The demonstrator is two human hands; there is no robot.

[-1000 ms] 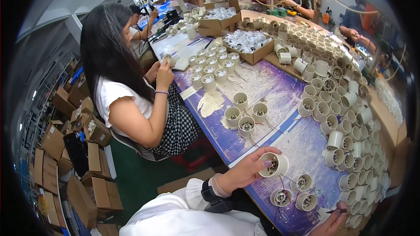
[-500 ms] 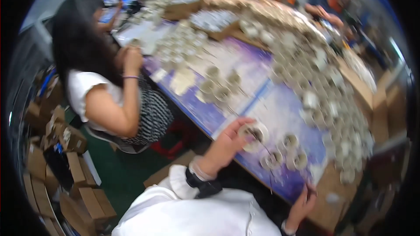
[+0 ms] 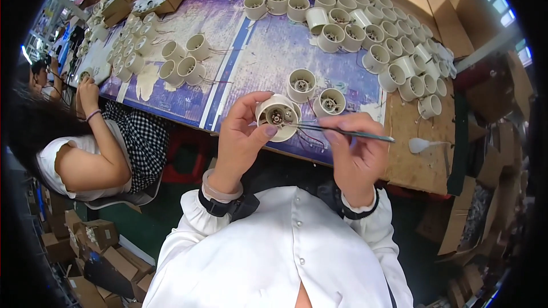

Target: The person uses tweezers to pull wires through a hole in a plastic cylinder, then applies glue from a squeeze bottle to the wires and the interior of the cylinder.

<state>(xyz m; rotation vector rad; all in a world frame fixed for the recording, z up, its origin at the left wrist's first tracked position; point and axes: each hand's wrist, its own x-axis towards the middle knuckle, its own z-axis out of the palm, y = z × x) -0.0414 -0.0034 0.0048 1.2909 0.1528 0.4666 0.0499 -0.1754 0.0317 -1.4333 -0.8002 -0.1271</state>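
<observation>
My left hand [image 3: 240,140] grips a cream-white round cup-shaped housing [image 3: 264,106] by its sides, its mouth tilted up toward me. Inside it sit a metal-and-dark fitting and small wires. A pair of slim dark tweezers [image 3: 368,136] is pinched in my right hand [image 3: 362,157], with the tips reaching into the housing's mouth. What the tips touch is too small to make out. Just beyond my hands, two similar housings [image 3: 301,84] [image 3: 330,102] stand upright on the purple-stained table [image 3: 268,51], and another pale rim shows partly hidden behind the held one.
Many more housings [image 3: 394,77] crowd the table's far right side. A smaller group [image 3: 191,68] stands left of a blue stripe. A small white bottle [image 3: 419,145] lies on bare board at right. Another person [image 3: 85,165] sits at left; cardboard boxes [image 3: 123,265] line the floor.
The view has swung round to the right. My right hand has come from the table's near edge to the held housing, and its tweezers now reach inside. My left hand still holds the housing.
</observation>
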